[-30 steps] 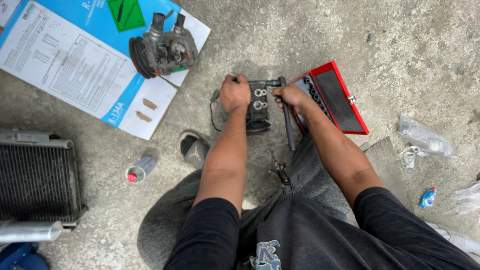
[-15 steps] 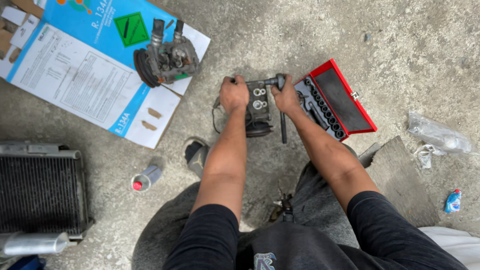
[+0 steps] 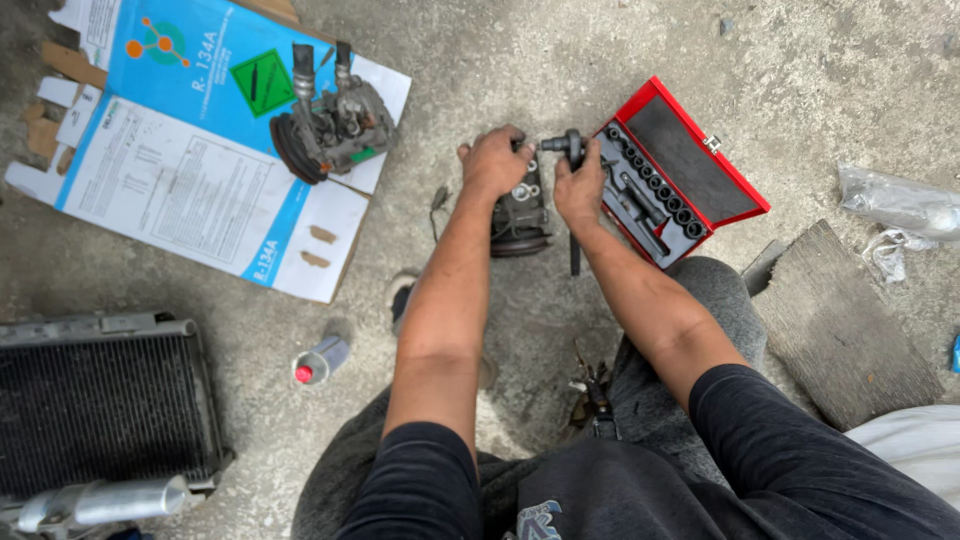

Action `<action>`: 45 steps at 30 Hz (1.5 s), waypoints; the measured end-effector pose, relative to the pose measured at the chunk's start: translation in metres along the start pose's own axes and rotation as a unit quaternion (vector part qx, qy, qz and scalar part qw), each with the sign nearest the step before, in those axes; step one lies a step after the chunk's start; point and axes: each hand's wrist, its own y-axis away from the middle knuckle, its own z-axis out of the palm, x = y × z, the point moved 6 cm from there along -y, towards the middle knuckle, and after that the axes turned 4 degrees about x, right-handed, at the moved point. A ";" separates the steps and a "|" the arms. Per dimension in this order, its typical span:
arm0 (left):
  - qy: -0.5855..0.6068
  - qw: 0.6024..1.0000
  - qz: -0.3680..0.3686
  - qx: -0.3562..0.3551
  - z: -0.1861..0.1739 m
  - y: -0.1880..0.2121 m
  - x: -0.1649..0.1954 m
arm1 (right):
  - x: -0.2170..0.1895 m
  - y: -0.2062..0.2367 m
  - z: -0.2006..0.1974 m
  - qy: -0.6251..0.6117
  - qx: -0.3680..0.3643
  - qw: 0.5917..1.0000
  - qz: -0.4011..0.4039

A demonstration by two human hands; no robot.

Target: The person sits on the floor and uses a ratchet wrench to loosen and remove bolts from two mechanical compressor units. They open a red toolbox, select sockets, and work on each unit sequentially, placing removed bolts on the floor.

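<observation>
Down on the concrete floor (image 3: pixel 600 60), dead centre, sits a dark compressor (image 3: pixel 522 212), lying just left of the open red socket case (image 3: pixel 735 185). The left hand (image 3: pixel 493 160) is clamped over the compressor's top end, fingers curled down around it, pressing it to the ground. The right hand (image 3: pixel 580 190) is wrapped tight around a ratchet wrench (image 3: pixel 573 160); the ratchet's head pokes out above the knuckles, pointing left toward the compressor, and its handle runs down below the palm. Both fists are closed, both forearms stretched forward from black sleeves.

The socket case lies with its lid thrown back, a row of dark sockets lined up along its left side. Up to the left, a second compressor (image 3: pixel 330 125) with a pulley rests on a flattened blue and white cardboard box (image 3: pixel 190 190). Near the left forearm lies a small grey can with a red cap (image 3: pixel 318 360). At bottom left, a black finned radiator (image 3: pixel 100 410) with a silver cylinder (image 3: pixel 100 503) beside it. On the right, a weathered wooden board (image 3: pixel 850 330), and crumpled clear plastic (image 3: pixel 900 210) beyond it.
</observation>
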 end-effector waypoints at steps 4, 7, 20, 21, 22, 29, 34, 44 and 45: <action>-0.075 0.995 -0.014 -0.071 0.003 -0.001 0.006 | 0.026 0.007 -0.020 -0.003 0.098 0.988 0.120; -0.152 0.980 0.045 -0.121 0.013 -0.011 0.024 | 0.040 0.015 -0.033 0.072 -0.077 0.989 0.101; -0.117 0.983 0.132 0.055 0.042 -0.030 0.042 | 0.102 0.035 -0.079 0.059 -0.164 0.975 0.140; -0.106 0.984 0.134 0.060 0.040 -0.027 0.042 | 0.104 0.033 -0.080 0.063 -0.170 0.973 0.145; -0.095 0.984 0.136 0.065 0.037 -0.024 0.042 | 0.105 0.032 -0.081 0.066 -0.176 0.971 0.149; -0.190 0.972 0.131 -0.052 0.043 -0.031 0.037 | 0.105 0.028 -0.094 0.037 -0.165 0.974 0.153; -0.139 0.983 0.105 0.051 0.046 -0.033 0.040 | 0.119 0.027 -0.096 0.026 -0.159 0.970 0.180; -0.197 0.972 0.117 -0.045 0.052 -0.042 0.043 | 0.131 0.024 -0.078 0.048 -0.171 0.961 0.212; -0.178 0.977 0.113 -0.015 0.051 -0.041 0.044 | 0.129 0.024 -0.075 0.050 -0.173 0.962 0.205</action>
